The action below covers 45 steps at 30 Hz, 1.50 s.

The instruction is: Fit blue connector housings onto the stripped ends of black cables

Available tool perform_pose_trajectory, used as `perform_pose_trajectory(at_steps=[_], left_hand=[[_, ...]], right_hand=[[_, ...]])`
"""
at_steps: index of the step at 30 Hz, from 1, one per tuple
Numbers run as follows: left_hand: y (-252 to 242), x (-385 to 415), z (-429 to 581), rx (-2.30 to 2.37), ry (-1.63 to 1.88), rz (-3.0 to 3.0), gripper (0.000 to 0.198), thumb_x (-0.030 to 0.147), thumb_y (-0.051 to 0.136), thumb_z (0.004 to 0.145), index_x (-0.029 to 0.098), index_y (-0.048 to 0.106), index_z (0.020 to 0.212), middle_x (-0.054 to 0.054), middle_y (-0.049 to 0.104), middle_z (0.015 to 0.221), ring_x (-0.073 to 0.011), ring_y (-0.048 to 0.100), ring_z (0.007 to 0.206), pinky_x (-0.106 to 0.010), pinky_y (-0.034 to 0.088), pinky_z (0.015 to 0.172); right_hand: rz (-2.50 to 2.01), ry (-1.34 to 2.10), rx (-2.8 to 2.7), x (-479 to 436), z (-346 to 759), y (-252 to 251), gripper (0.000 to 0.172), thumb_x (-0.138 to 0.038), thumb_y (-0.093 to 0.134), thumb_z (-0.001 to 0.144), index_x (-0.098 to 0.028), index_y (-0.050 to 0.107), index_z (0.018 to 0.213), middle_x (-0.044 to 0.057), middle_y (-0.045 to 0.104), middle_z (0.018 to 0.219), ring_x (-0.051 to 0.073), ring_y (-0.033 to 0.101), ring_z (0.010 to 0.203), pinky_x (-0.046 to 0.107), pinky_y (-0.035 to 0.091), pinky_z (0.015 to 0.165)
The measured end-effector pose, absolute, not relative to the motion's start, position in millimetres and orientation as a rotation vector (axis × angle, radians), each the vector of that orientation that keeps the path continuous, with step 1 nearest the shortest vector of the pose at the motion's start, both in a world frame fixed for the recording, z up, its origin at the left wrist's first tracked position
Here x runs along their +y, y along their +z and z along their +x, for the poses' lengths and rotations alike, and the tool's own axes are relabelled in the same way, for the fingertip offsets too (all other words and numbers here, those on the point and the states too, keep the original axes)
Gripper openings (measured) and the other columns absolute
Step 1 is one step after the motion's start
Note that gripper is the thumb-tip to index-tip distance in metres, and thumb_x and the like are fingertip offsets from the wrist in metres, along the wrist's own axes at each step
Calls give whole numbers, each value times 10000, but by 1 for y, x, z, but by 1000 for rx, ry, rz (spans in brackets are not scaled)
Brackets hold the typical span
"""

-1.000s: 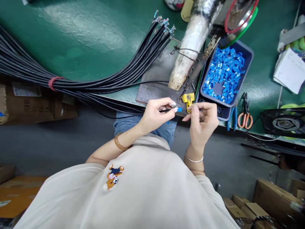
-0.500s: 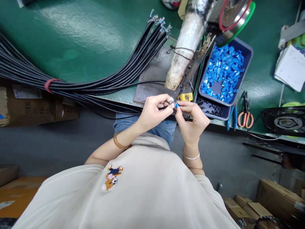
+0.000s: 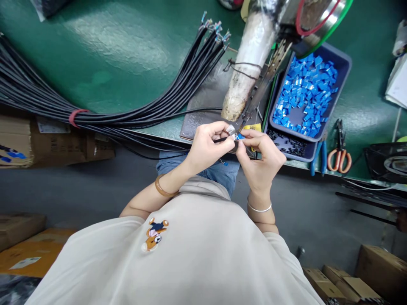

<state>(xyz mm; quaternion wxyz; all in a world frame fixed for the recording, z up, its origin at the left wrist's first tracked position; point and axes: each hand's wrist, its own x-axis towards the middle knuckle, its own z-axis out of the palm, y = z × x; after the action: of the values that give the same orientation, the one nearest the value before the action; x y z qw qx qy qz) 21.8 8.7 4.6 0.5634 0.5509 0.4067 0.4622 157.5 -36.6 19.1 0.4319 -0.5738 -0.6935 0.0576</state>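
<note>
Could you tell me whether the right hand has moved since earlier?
Yes: the right hand moved left, away from the blue tray, meeting the left hand.

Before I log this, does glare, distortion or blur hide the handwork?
Head view: broad glare on the green table; wide-angle bending toward the edges; left hand on the cable end and right hand sharp, but the blue piece is too tiny to resolve.

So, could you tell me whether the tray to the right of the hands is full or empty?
Mostly full: blue pieces cover the tray, except one bare patch near its front.
</note>
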Motion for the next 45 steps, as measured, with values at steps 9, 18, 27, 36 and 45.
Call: perform_pose_trajectory(at_steps=[9, 18, 27, 36, 45], left_hand=[[11, 9, 20, 1007, 1076, 1348, 33, 104, 578, 701, 132, 584, 685, 48, 487, 574, -38, 428, 539, -147, 360, 508], [6, 9, 18, 1018, 999, 1353, 54, 97, 572, 708, 146, 560, 690, 56, 444, 561, -38, 395, 525, -167, 336, 516], [4, 2, 0, 824, 734, 1357, 84, 200, 625, 785, 149, 585, 839, 37, 536, 608, -58, 477, 540, -178, 391, 545], [40, 24, -12, -96, -43, 1969, 245, 139, 571, 800, 212, 620, 571, -8, 615, 561, -114, 466, 488, -276, 328, 533], [63, -42, -18, 495, 184, 2212, 205, -27, 533, 715, 175, 549, 686, -5, 568, 563, -124, 501, 480, -274, 276, 458]], right_hand=[[-1417, 163, -1759, -38, 157, 25, 119, -133, 613, 837, -240, 589, 794, 3, 736, 978, 155, 713, 906, 314, 573, 828], [-1414, 147, -1800, -40, 158, 22, 132, -112, 600, 837, -238, 573, 812, 3, 743, 997, 142, 720, 911, 291, 577, 793], [-1474, 323, -1581, -49, 170, 32, 75, -150, 651, 842, -222, 635, 824, -6, 736, 870, 127, 714, 757, 263, 599, 648], [-1415, 410, -1265, -65, 186, 47, 88, -233, 644, 871, -236, 557, 859, -25, 704, 726, 120, 665, 533, 237, 491, 415], [-1504, 360, -1417, -72, 180, 40, 98, -261, 665, 858, -254, 571, 828, -46, 683, 724, 120, 632, 526, 285, 486, 459]])
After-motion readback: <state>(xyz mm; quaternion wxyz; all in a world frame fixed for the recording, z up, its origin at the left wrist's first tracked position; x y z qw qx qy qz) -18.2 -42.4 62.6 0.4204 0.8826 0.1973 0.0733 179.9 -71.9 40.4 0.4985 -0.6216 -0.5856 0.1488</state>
